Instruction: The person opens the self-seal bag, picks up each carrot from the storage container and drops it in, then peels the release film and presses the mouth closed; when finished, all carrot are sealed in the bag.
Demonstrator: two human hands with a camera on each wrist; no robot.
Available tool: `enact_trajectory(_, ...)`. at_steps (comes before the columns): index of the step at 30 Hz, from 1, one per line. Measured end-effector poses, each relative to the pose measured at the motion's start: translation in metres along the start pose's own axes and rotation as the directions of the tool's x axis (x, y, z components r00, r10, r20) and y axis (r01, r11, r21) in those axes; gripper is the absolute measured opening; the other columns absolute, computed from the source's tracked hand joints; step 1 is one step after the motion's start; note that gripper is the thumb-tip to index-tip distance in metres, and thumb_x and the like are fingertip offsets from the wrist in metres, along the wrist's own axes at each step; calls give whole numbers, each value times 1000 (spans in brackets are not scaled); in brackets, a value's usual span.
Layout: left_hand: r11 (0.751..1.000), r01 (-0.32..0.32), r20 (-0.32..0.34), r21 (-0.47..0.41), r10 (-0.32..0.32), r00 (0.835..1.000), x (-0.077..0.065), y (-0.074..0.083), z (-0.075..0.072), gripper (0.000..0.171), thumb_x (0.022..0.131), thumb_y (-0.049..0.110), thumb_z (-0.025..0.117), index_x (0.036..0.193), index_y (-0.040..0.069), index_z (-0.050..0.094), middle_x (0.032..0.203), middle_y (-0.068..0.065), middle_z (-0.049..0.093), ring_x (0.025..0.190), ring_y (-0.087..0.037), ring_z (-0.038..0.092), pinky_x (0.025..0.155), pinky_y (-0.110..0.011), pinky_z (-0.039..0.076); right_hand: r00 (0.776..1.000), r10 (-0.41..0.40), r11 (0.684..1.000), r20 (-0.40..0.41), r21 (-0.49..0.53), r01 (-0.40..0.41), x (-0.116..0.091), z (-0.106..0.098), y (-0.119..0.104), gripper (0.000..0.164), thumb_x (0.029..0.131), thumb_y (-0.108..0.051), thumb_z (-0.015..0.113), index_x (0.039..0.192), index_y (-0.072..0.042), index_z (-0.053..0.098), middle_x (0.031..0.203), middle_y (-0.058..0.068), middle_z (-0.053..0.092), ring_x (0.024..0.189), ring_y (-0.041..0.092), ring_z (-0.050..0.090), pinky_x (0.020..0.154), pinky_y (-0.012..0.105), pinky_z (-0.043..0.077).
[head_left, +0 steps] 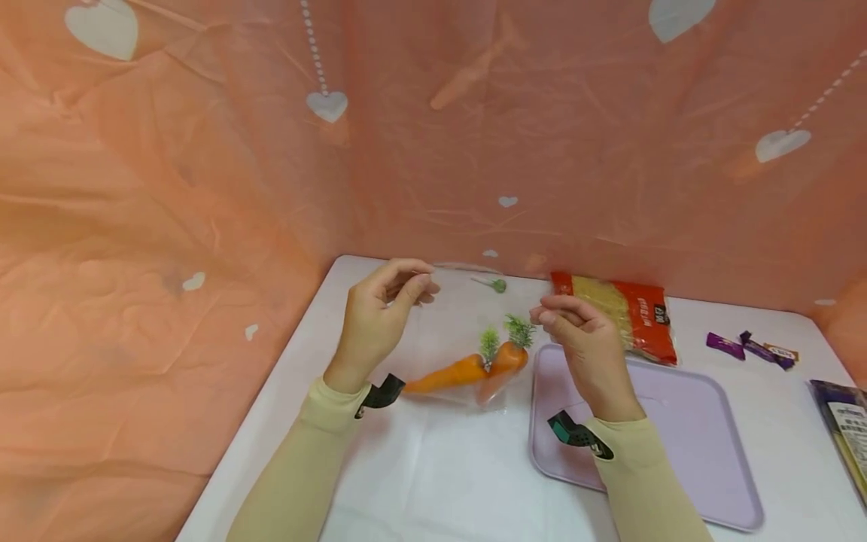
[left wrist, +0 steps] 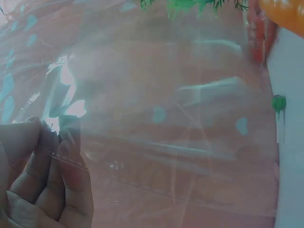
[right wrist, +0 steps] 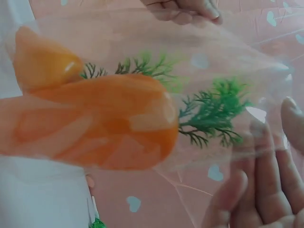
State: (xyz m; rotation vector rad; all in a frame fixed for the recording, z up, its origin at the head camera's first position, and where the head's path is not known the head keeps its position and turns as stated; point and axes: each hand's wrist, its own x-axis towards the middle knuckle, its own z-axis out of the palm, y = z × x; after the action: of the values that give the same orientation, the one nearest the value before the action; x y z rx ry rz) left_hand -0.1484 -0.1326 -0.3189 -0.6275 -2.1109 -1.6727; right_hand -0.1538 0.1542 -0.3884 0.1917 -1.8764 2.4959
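Note:
A clear plastic bag (head_left: 455, 320) stretches between my hands, with two orange carrots (head_left: 443, 375) with green leafy tops inside it. My left hand (head_left: 375, 324) pinches the bag's upper left edge between thumb and fingers; in the left wrist view the film (left wrist: 142, 118) creases at that grip. At the other upper corner, my right hand (head_left: 591, 350) pinches the film near the leafy tops. The right wrist view shows a large carrot (right wrist: 109, 123) close up through the bag, its leaves pointing toward the right hand's fingers (right wrist: 270, 190).
Beyond the bag lies a green lollipop (head_left: 499, 285). A lilac tray (head_left: 698, 444) sits under my right forearm, with a red and yellow food packet (head_left: 650, 324) behind it. Small wrapped sweets (head_left: 725, 345) and a dark package (head_left: 843, 421) lie farther right. A pink curtain (head_left: 433, 150) hangs behind.

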Motion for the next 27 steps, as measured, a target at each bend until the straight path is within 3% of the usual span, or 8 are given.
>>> enact_trajectory(4, 999, 35, 7, -3, -35, 999, 2, -14, 0, 16, 100, 8, 62, 114, 5, 69, 94, -15, 74, 84, -35, 72, 78, -32, 62, 998, -18, 1000, 55, -23, 20, -1, -2, -4, 31, 98, -11, 66, 126, 3, 64, 108, 0, 76, 107, 16, 70, 99, 26, 55)
enact_trajectory(8, 999, 42, 12, -32, -42, 999, 4, -35, -1, 19, 100, 18, 64, 117, 16, 71, 95, -7, 75, 85, -33, 73, 78, -32, 62, 999, -35, 995, -28, -94, 32, -1, -2, -6, 34, 95, -16, 71, 122, 5, 66, 107, 0, 77, 105, 16, 71, 92, 24, 57)
enact_trajectory(13, 997, 66, 0, -38, -67, 998, 5, -25, -2, 20, 97, 10, 67, 117, 9, 72, 95, -12, 75, 85, -28, 73, 79, -32, 62, 988, -76, 995, -133, -81, 66, 2, 0, -9, 39, 90, -11, 77, 117, 13, 63, 98, 2, 78, 97, 16, 73, 87, 24, 59)
enact_trajectory(15, 997, 75, -5, -34, -75, 997, 6, -17, -2, 21, 96, 5, 67, 116, 3, 71, 95, -16, 75, 84, -27, 73, 79, -31, 62, 987, -101, 993, -124, -67, 93, 1, 0, -10, 36, 90, -8, 76, 118, 11, 64, 98, 2, 77, 96, 16, 73, 86, 24, 59)
enact_trajectory(22, 997, 74, -5, -31, -74, 997, 7, -18, -1, 22, 95, 3, 67, 116, -3, 70, 95, -19, 74, 85, -32, 72, 80, -30, 61, 991, -134, 991, -7, -27, 134, -1, -1, -15, 36, 93, -3, 70, 128, 6, 62, 103, 3, 74, 100, 17, 70, 86, 22, 58)
enact_trajectory(27, 997, 73, 34, 14, -73, 997, 6, -17, 0, 24, 96, 4, 66, 119, 0, 69, 96, -18, 73, 88, -27, 71, 84, -30, 60, 993, -111, 991, -36, -77, 108, -2, 0, -16, 36, 92, -7, 72, 126, 3, 65, 102, 1, 73, 98, 16, 68, 82, 19, 57)
